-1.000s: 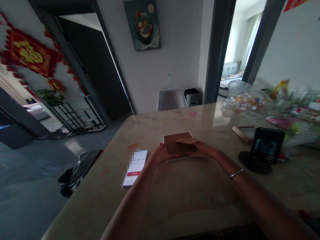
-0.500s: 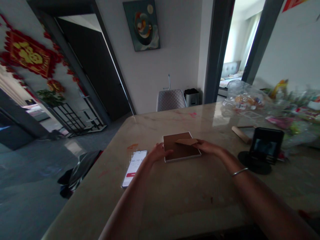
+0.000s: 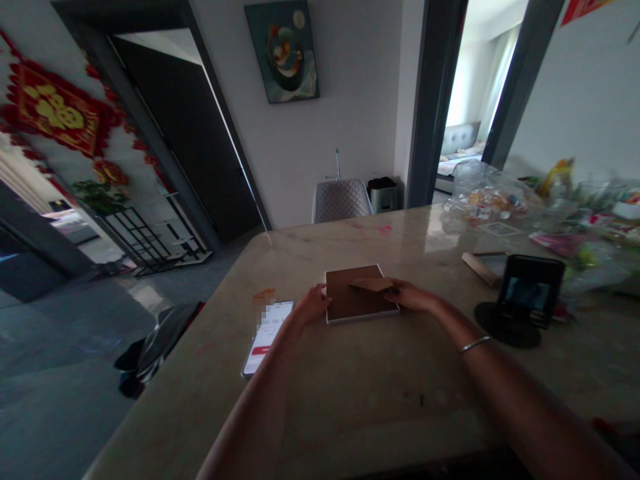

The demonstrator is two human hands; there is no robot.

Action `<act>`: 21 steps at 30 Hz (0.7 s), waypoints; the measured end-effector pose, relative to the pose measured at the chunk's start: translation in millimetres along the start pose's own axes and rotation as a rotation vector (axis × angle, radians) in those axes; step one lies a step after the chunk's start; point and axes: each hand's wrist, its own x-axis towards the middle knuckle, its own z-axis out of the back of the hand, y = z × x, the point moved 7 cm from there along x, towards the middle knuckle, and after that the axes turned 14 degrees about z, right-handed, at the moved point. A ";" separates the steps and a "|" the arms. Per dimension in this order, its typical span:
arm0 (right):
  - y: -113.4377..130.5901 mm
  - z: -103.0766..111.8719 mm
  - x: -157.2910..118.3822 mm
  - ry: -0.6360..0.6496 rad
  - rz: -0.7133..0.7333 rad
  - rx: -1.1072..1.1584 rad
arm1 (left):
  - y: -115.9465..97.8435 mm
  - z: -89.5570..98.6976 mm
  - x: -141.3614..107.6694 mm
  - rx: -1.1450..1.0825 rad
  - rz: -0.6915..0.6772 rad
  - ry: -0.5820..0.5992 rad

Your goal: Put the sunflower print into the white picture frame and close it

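Observation:
A picture frame (image 3: 345, 303) with a white rim lies on the table, its brown back facing up. A brown stand flap (image 3: 371, 285) slants up a little from that back. Gripping the frame's left edge is my left hand (image 3: 311, 304), closed with the thumb over the rim. My right hand (image 3: 411, 295) is closed at the frame's right side, fingers on the outer end of the flap; its fingertips are partly hidden. To the left of my left hand lies a phone (image 3: 270, 333) with a lit timer screen.
On the right, a black stand with a small screen (image 3: 530, 293) rises from a round base. Behind it lies a wooden-edged frame (image 3: 483, 268). Clear plastic bags and packets (image 3: 495, 193) crowd the far right of the marble table (image 3: 360, 413). A grey chair (image 3: 343, 200) stands beyond.
My left thumb has drawn back from the brown back toward the frame's left edge. The right hand and the flap look nearly the same.

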 end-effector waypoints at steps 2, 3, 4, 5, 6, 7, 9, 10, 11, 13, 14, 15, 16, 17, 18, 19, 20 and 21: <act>2.2 3.9 1.3 -0.075 0.035 0.012 | -0.3 3.0 -1.1 0.006 0.015 -0.032; 3.3 6.7 1.7 -0.128 0.053 0.015 | -0.3 5.5 -1.9 0.011 0.026 -0.062; 4.6 9.5 2.1 -0.178 0.071 0.009 | -0.2 8.4 -2.8 0.013 0.040 -0.099; 6.1 11.5 2.5 -0.213 0.092 -0.007 | -0.3 11.2 -4.0 0.014 0.051 -0.135; 8.2 12.1 3.1 -0.223 0.119 -0.029 | -1.0 13.4 -5.2 0.015 0.052 -0.166; 10.7 11.0 4.1 -0.204 0.153 -0.057 | -2.5 15.0 -6.4 0.015 0.037 -0.188; 13.9 4.9 6.1 -0.100 0.214 -0.113 | -6.2 15.0 -8.0 0.019 -0.014 -0.196; 13.3 1.3 6.5 -0.040 0.225 -0.139 | -7.6 13.8 -8.2 0.019 -0.038 -0.184; 11.3 -1.6 6.6 0.012 0.223 -0.166 | -8.2 12.4 -8.1 0.018 -0.055 -0.171; 5.6 -5.3 6.1 0.078 0.202 -0.212 | -7.5 10.7 -6.8 0.010 -0.061 -0.159; 3.3 -6.3 5.8 0.096 0.194 -0.228 | -7.0 10.1 -6.1 0.004 -0.063 -0.155; 1.7 -7.0 5.6 0.107 0.188 -0.238 | -6.5 9.8 -5.4 -0.007 -0.064 -0.152; 0.9 -7.4 5.5 0.112 0.182 -0.243 | -6.0 9.5 -4.7 -0.021 -0.064 -0.147; 0.8 -7.3 5.6 0.112 0.172 -0.246 | -5.3 9.1 -4.1 -0.034 -0.060 -0.137; 1.2 -6.8 5.8 0.109 0.157 -0.248 | -4.4 8.6 -3.5 -0.046 -0.054 -0.125; 2.0 -5.8 6.0 0.104 0.138 -0.247 | -3.3 8.4 -3.0 -0.056 -0.043 -0.114; 3.3 -4.7 6.1 0.101 0.116 -0.241 | -1.9 8.5 -2.6 -0.063 -0.031 -0.106; 4.9 -3.4 6.1 0.099 0.097 -0.228 | -0.6 8.7 -2.3 -0.068 -0.020 -0.097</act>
